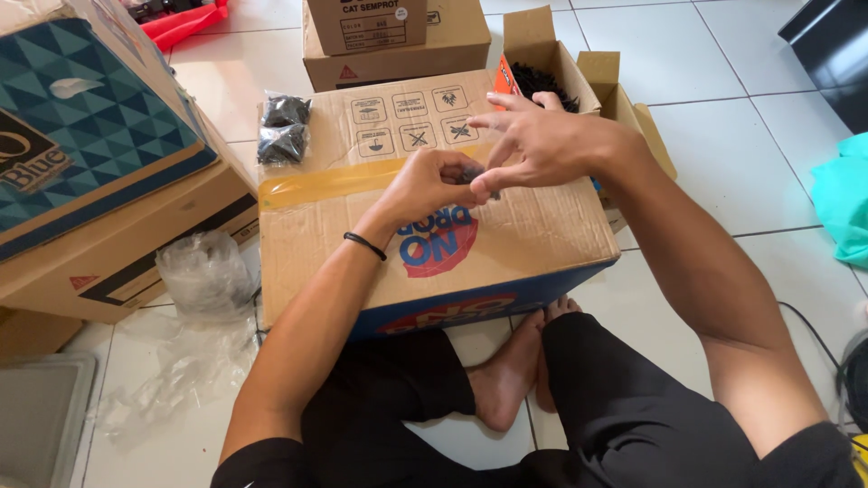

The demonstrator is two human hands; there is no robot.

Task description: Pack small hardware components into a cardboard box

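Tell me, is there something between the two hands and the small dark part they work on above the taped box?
Nothing visible. The left hand and the right hand already meet around the small dark part, pinching it in their fingertips over the taped cardboard box; the fingers hide most of it.

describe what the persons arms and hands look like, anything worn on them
Both arms are bare from the upper arm down, with short black sleeves just showing at the bottom edge. The left hand has a thin black band around its wrist. The right hand wears nothing: no ring, watch or glove shows on either.
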